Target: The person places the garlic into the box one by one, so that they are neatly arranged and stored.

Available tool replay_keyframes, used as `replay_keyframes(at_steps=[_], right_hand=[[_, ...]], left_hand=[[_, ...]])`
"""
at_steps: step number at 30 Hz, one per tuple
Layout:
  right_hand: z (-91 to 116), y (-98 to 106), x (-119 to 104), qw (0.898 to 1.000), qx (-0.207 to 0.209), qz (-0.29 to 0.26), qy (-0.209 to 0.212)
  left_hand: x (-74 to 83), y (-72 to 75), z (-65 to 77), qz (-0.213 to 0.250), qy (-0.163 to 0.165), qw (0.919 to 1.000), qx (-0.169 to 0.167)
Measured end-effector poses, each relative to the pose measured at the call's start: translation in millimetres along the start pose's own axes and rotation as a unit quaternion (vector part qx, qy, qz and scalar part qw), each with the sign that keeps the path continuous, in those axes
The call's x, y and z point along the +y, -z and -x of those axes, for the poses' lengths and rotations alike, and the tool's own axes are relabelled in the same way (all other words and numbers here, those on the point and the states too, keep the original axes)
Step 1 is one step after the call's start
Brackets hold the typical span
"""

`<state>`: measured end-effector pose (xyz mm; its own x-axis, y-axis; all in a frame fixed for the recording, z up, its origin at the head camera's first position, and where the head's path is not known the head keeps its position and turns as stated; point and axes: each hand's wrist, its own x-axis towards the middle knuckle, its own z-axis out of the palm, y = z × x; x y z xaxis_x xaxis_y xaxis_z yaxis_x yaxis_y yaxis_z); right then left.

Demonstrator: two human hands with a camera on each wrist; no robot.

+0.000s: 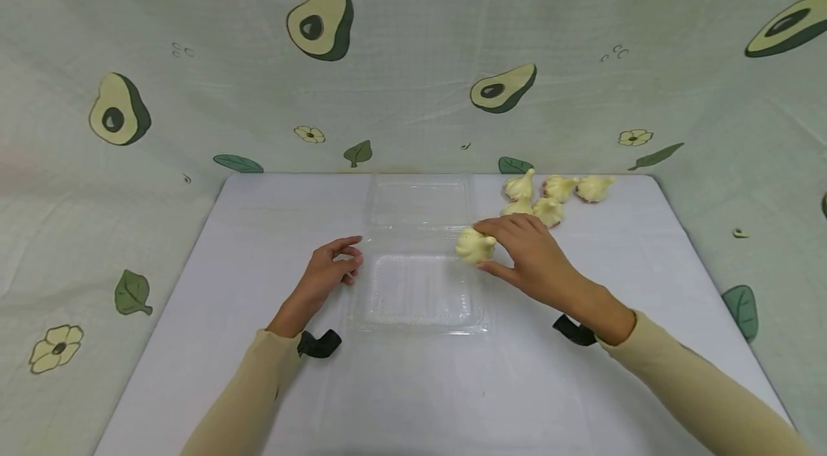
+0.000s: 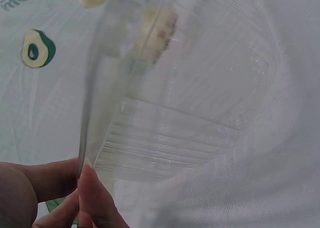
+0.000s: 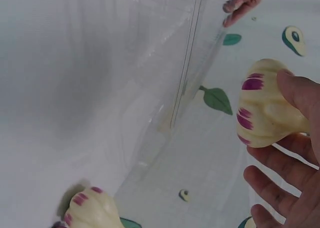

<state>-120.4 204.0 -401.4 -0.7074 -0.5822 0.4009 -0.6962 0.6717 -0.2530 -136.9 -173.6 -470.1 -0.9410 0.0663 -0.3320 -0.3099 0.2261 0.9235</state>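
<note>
- Right hand (image 1: pixel 538 257) holds a garlic bulb (image 1: pixel 472 245) between thumb and fingers, near the right edge of the clear container (image 1: pixel 420 331);
- left hand (image 1: pixel 326 273) pinches the container's left edge;
- five other bulbs (image 1: pixel 548 211) lie on the table (image 1: pixel 549 391).

Five garlic bulbs (image 1: pixel 548 212) near the table's (image 1: pixel 413 398) far right corner, plus one bulb (image 1: pixel 473 246) in the right hand (image 1: pixel 533 255): that's six! One clear clamshell container (image 1: pixel 420 294), two hands counting the left hand (image 1: pixel 327 268), two black wrist pieces (image 1: pixel 322 345).
</note>
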Motion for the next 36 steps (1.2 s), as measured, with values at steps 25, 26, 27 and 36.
replay_keyframes(at_steps=[25,26,27,36], right_hand=[[-50.3,-32.6,-28.2,0.99,-0.068,0.031,0.123],[-52.6,-33.1,-29.2,0.989,-0.073,0.035,0.127],[-54.9,-33.5,-30.3,0.987,-0.078,0.04,0.132],[-74.9,-40.6,-34.9,0.98,-0.125,0.059,0.145]], left_hand=[[-3.1,2.7,-2.4,0.03,-0.005,0.9994,-0.018],[-2.9,2.7,-2.1,0.03,-0.005,0.9994,-0.017],[-2.8,2.7,-1.8,0.03,-0.005,0.9994,-0.016],[-3.4,2.8,-2.2,0.032,-0.006,0.9994,-0.015]])
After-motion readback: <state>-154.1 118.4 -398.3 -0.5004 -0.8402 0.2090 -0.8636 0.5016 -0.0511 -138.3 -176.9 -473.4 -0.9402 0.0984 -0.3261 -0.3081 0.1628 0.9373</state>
